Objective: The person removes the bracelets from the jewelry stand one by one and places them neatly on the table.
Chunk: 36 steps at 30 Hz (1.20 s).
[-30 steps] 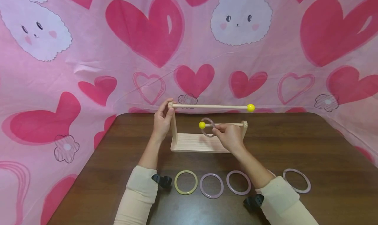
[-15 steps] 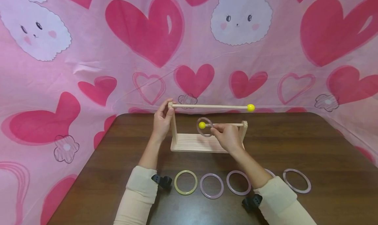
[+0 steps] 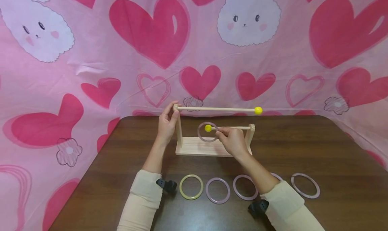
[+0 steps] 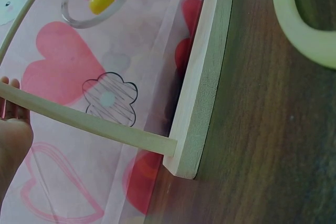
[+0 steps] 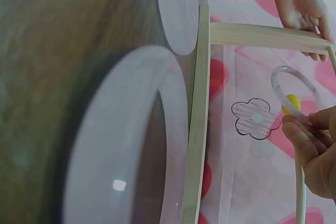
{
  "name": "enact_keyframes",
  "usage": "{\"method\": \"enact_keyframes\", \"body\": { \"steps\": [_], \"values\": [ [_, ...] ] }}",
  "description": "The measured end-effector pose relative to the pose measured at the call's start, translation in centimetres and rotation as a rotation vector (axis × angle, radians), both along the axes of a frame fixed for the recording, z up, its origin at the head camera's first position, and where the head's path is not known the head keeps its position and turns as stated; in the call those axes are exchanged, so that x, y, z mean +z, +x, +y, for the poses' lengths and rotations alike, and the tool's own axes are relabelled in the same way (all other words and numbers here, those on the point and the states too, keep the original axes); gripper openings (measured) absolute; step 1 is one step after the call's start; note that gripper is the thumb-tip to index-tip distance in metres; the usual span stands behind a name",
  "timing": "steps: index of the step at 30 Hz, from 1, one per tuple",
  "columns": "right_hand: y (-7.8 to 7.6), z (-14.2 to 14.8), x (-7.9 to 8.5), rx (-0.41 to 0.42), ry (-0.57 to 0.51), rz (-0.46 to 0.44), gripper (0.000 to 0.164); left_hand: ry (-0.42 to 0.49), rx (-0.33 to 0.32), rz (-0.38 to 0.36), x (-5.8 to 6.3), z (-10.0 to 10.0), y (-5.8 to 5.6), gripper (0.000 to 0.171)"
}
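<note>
A pale wooden stand has two rods with yellow balls on their tips, the upper rod pointing right and the lower rod pointing left. My left hand grips the top of the left post, thumb on the near side and fingers behind. Between thumb and fingertips, my right hand pinches a translucent purple ring by its right edge. The lower rod's yellow ball shows through the ring's opening. In the right wrist view the ring overlaps part of that ball.
On the dark wooden table, a row of rings lies in front of the stand: a yellow-green ring, two purple rings, and a pale purple ring at the right. Another ring is mostly hidden under the right forearm. A pink heart-patterned cloth hangs behind.
The right hand has shifted slightly left, carrying the ring from the rod just behind the ball to the ball's end, and the ring faces the camera more. The left hand stays on the post.
</note>
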State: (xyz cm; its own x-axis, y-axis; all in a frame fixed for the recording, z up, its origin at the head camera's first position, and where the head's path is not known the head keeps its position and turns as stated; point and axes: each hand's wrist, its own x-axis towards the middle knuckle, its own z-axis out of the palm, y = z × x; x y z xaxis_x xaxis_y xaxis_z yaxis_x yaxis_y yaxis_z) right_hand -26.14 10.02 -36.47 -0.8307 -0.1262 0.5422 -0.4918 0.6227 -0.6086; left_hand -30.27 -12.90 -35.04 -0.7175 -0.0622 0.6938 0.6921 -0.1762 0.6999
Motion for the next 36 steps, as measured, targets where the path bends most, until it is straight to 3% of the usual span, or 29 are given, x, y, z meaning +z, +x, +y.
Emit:
{"method": "enact_keyframes", "body": {
  "steps": [9, 16, 26, 36],
  "values": [
    [0.2, 0.1, 0.0, 0.001, -0.008, -0.015, 0.01, -0.013, 0.011, -0.026, 0.1, 0.0, 0.1, 0.037],
    [0.3, 0.4, 0.0, -0.026, 0.008, -0.008, 0.008, -0.011, 0.026, -0.052, 0.3, 0.1, 0.1, 0.032],
    [0.7, 1.8, 0.1, -0.025, -0.003, -0.036, 0.009, 0.001, 0.006, -0.041, 0.2, 0.1, 0.2, 0.035],
    [1.3, 3.8, -0.1, -0.058, 0.015, 0.002, 0.008, 0.008, -0.003, -0.039, 0.2, 0.1, 0.2, 0.052]
  ]
}}
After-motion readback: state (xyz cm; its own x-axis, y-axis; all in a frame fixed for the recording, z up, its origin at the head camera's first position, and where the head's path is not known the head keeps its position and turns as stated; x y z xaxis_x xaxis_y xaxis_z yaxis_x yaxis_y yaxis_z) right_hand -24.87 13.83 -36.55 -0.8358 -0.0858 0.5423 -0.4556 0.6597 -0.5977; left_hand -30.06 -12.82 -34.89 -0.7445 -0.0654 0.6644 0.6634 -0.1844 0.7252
